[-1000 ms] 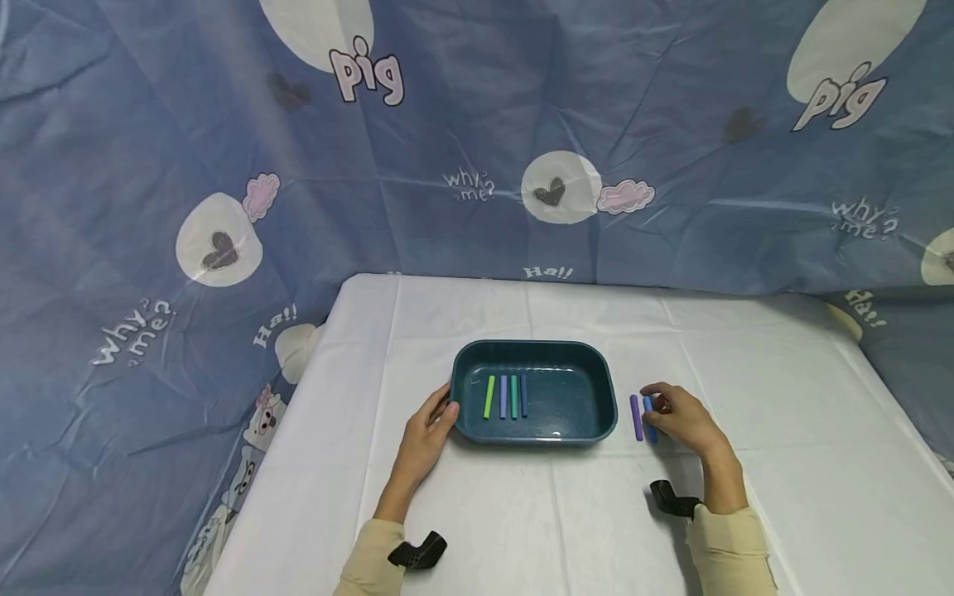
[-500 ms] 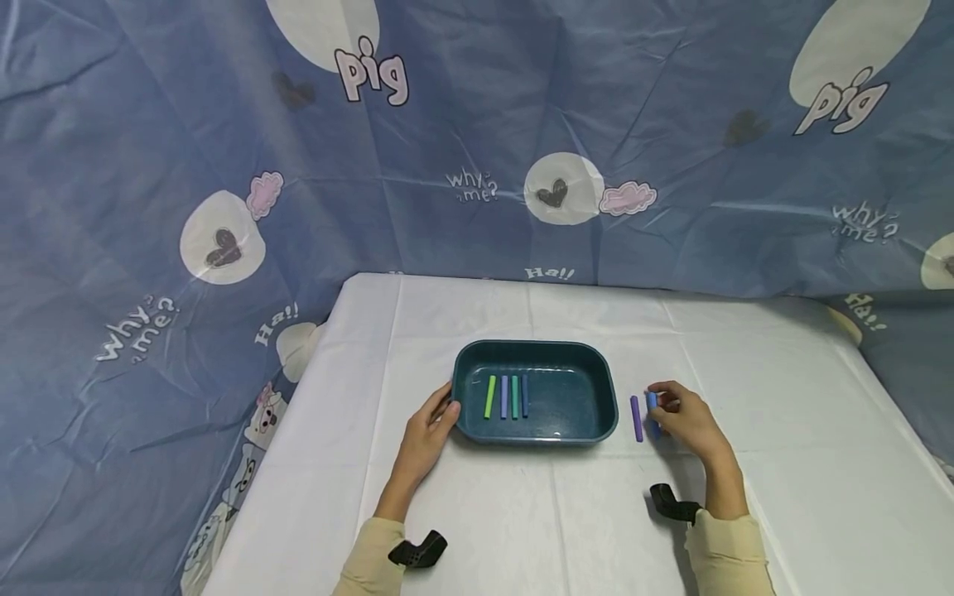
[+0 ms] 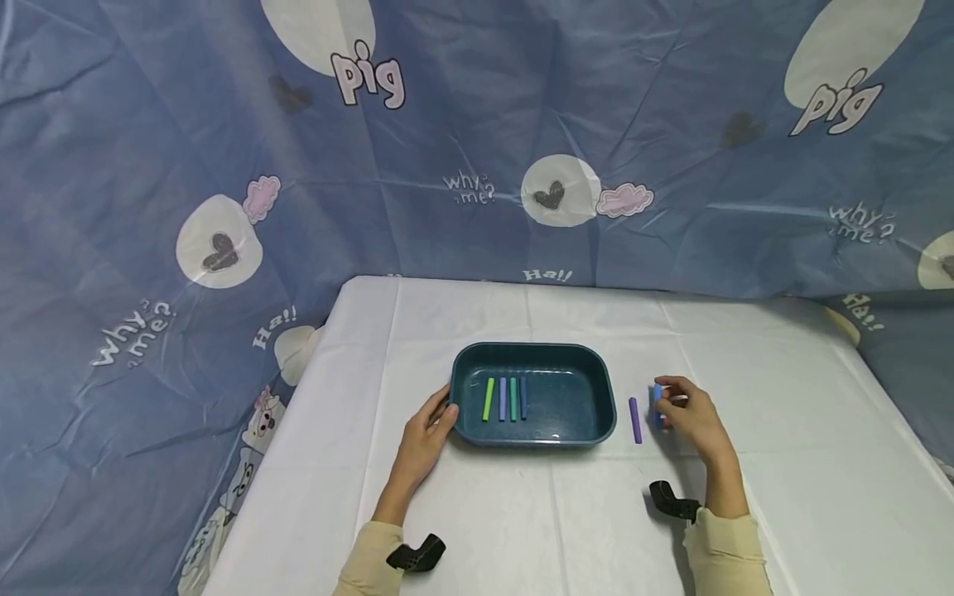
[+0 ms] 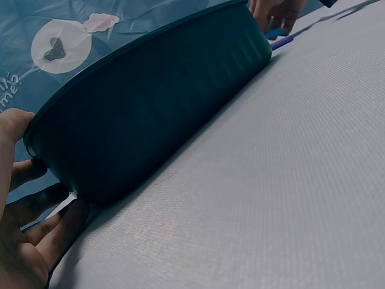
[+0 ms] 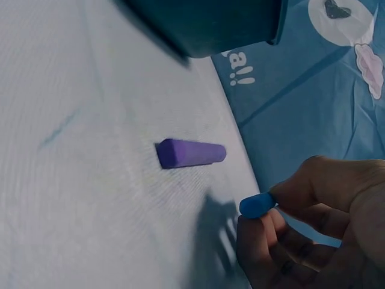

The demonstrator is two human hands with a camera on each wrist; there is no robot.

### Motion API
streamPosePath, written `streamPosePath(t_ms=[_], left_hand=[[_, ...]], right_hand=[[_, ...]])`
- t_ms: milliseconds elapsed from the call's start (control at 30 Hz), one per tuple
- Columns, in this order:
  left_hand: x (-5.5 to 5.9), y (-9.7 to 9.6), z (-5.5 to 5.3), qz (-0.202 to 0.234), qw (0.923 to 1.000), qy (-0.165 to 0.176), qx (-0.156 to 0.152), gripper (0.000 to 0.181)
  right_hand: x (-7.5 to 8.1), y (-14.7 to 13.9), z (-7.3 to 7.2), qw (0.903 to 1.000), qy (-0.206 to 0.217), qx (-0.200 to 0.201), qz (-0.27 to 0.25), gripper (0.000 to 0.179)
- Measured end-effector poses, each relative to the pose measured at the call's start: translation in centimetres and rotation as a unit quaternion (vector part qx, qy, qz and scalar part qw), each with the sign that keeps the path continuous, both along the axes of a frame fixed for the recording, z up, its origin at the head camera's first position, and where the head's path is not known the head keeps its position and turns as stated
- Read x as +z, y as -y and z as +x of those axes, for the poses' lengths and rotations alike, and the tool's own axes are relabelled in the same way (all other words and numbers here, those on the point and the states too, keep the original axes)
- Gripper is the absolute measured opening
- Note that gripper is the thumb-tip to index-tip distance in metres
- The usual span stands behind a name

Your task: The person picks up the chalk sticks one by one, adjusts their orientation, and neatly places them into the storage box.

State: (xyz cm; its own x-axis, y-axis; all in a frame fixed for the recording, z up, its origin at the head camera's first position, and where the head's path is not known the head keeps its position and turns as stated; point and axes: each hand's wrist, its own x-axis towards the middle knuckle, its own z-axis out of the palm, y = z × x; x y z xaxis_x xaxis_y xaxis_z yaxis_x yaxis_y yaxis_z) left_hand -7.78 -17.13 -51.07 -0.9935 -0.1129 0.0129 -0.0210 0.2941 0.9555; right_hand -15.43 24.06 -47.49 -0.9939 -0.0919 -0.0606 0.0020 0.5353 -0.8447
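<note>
My right hand [image 3: 691, 415] pinches a blue chalk stick [image 5: 257, 205] between thumb and fingers, just over the white cloth. Beside it on the cloth lies a purple chalk stick [image 5: 191, 153], with the hand to its right. A dark teal tray [image 3: 570, 436] stands in the middle of the table. Inside its left half, a lime green chalk stick [image 3: 488, 400], a lavender one [image 3: 503, 400], a green one [image 3: 513, 400] and a dark blue one [image 3: 523, 398] lie in a row. My left hand [image 3: 421, 447] holds the tray's left end, thumb near the rim and fingers against the wall.
A white cloth [image 3: 492, 513] covers the table, with a faint blue mark [image 5: 58, 129] on it. Blue printed fabric [image 3: 447, 124] hangs behind and along the left side. Black mounts [image 3: 417, 553] are strapped at both wrists.
My right hand has drawn the blue chalk stick up and slightly right, away from the purple one. The left hand and tray stay in place.
</note>
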Motion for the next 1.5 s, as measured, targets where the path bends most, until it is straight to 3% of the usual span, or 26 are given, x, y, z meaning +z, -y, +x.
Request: streamPosePath(t_ms=[433, 500, 633, 800, 1033, 1500], left_hand=[[0.0, 0.0, 0.1, 0.004, 1.0000, 0.001, -0.001, 0.052], [1.1, -0.1, 0.4, 0.002, 1.0000, 0.001, -0.007, 0.051], [1.4, -0.1, 0.4, 0.000, 0.9999, 0.008, -0.010, 0.051], [0.0, 0.1, 0.2, 0.000, 1.0000, -0.001, -0.003, 0.051], [0.0, 0.0, 0.1, 0.000, 1.0000, -0.005, -0.002, 0.052], [-0.2, 0.2, -0.1, 0.003, 1.0000, -0.003, -0.004, 0.052]], right_hand=[[0.9, 1.0, -0.5, 0.9997, -0.017, 0.014, 0.003, 0.040], [1.1, 1.3, -0.5, 0.9997, -0.020, 0.015, 0.004, 0.040], [1.4, 1.7, -0.7, 0.9996, -0.024, 0.016, 0.003, 0.040], [2.0, 2.4, -0.7, 0.9994, -0.025, 0.023, -0.005, 0.041], [3.2, 3.1, -1.1, 0.9983, -0.037, 0.043, -0.017, 0.041], [3.9, 4.5, -1.6, 0.9961, -0.039, 0.065, -0.046, 0.037]])
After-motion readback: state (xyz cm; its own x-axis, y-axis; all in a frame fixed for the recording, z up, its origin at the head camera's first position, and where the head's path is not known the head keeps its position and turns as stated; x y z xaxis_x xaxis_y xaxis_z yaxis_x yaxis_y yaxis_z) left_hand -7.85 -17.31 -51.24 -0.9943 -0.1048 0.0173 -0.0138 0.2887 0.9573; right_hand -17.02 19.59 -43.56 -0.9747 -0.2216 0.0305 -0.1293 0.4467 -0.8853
